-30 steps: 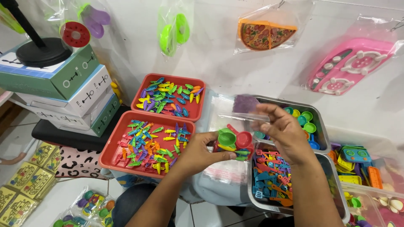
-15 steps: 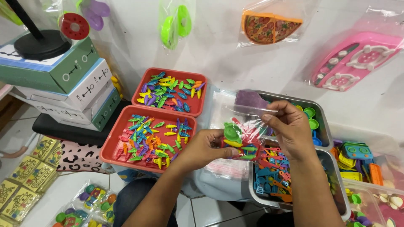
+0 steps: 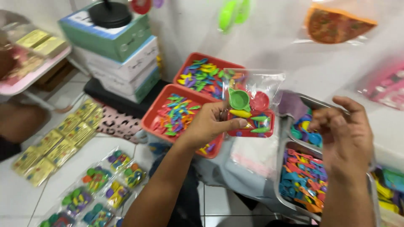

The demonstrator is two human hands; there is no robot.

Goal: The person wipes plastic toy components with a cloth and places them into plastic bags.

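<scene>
Head view: your left hand [image 3: 209,124] pinches a clear toy-filled bag [image 3: 251,105], raised over two red trays [image 3: 168,110] of coloured pieces. Your right hand [image 3: 343,132] hovers released, fingers spread, above two metal trays [image 3: 281,168]. Three stacked boxes [image 3: 122,59] stand against the white wall; packed bags [image 3: 99,189] lie on the white floor.

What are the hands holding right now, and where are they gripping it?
The left hand pinches the clear plastic bag of small coloured toy dishes at its lower left edge. The right hand is open beside it, holding nothing.
</scene>
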